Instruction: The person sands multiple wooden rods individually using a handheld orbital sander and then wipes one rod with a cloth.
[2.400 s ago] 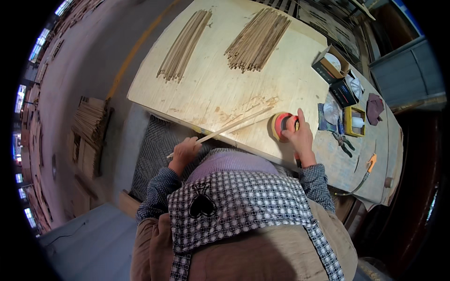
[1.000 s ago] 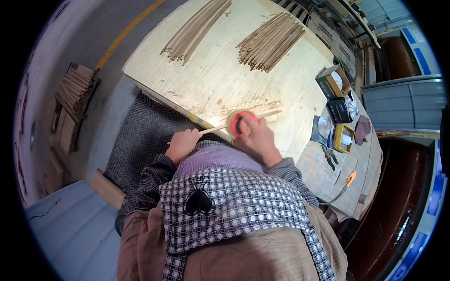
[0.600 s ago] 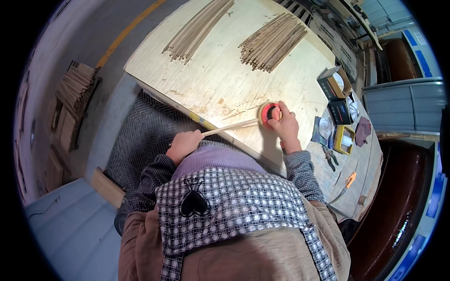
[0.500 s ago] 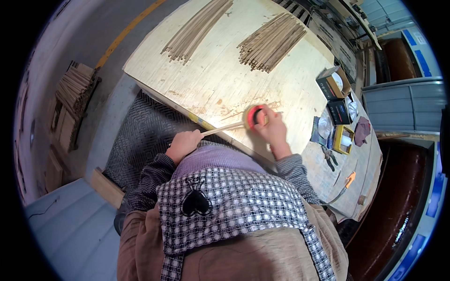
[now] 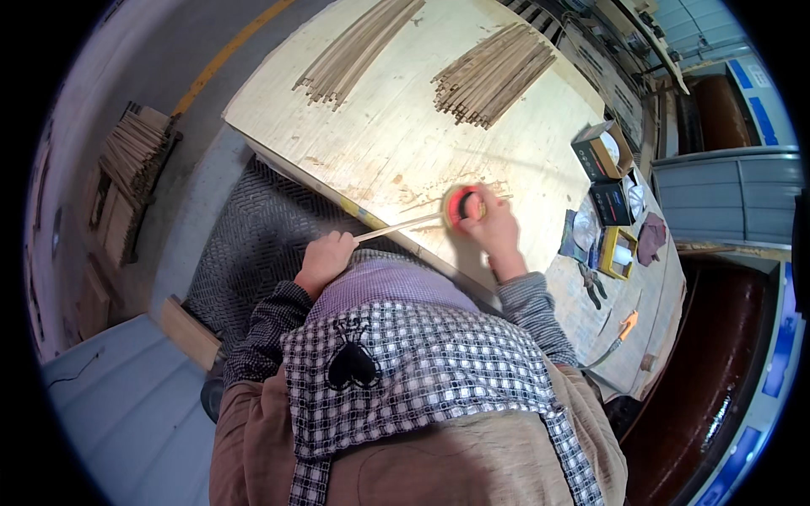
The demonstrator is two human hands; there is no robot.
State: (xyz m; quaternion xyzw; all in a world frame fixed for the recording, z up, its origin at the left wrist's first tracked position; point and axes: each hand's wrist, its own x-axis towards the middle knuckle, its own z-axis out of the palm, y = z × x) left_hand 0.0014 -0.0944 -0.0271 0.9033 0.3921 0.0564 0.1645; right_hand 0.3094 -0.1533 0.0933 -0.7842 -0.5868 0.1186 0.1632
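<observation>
My left hand (image 5: 326,260) is closed around the near end of a thin, pale wooden strip (image 5: 396,227), just off the table's front edge. The strip slants up to the right across that edge onto the tabletop. On its far part my right hand (image 5: 493,226) grips a round red-and-black pad (image 5: 457,202) with a yellowish rim. The pad is smeared by motion, so its exact kind is unclear, and it hides part of the strip. Light brown dust or scuff marks surround it on the wood.
Two bundles of brown wooden strips, a left one (image 5: 354,55) and a right one (image 5: 494,74), lie far back on the pale table (image 5: 278,110). At right are open boxes (image 5: 603,150), a yellow holder (image 5: 618,253), pliers (image 5: 592,285) and an orange-tipped air gun (image 5: 628,324).
My left hand has shifted slightly left and up with the strip's end. My right hand and the round pad have moved only slightly, still on the strip.
</observation>
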